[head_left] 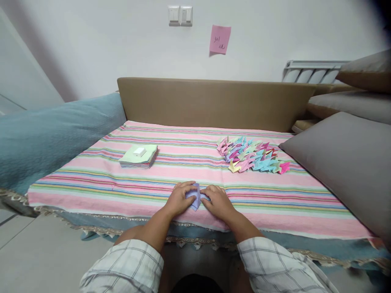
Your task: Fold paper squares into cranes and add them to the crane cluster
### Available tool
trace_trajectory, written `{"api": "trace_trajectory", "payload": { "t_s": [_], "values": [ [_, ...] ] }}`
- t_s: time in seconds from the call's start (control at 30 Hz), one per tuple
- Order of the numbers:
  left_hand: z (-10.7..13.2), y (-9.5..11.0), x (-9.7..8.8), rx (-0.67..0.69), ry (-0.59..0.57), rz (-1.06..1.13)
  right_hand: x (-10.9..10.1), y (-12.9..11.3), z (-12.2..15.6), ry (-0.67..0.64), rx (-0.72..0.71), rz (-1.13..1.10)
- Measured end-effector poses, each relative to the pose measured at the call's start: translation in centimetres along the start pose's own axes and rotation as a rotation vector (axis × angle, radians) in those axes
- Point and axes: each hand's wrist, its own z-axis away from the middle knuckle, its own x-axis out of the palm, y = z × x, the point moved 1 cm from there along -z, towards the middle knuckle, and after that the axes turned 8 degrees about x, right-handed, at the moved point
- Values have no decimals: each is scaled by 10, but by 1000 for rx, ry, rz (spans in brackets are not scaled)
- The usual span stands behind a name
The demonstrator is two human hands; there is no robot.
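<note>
At the lower centre of the frame, a person's two bare hands meet over a piece of lavender paper, which lies low on a striped cloth near its front edge. The paper is creased, with a raised fold near its middle and a point towards the bottom of the frame. The left hand has its fingers on the paper's left part, thumb below and the others above, holding it. The right hand has its fingers drawn close together, with a little of the paper's right side between thumb and forefinger.

Left of centre sits a stack of square paper, pale green on top, with a small white block resting on it. Right of centre, a cluster of folded paper figures lies crowded together, in pink, blue, green, purple, red and yellow, with pointed tips.

A brown backrest runs behind the cloth. A blue-covered armrest fills the left side, and a large grey cushion leans at the right, below other cushions at the upper right. On the white wall, at the top centre, are two switches and a pink note with handwriting. Checked sleeves cover the upper arms.
</note>
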Motion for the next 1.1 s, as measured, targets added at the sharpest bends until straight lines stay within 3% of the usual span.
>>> {"api": "trace_trajectory", "payload": {
  "t_s": [0.23, 0.6, 1.1],
  "values": [
    [2, 1, -3, 24, -11, 19, 1, 1, 0, 8, -8, 9],
    [4, 8, -10, 50, -132, -24, 1, 1, -2, 16, 1, 35],
    [4, 4, -3, 79, 1, -40, 2, 0, -3, 26, 39, 41]
  ]
}}
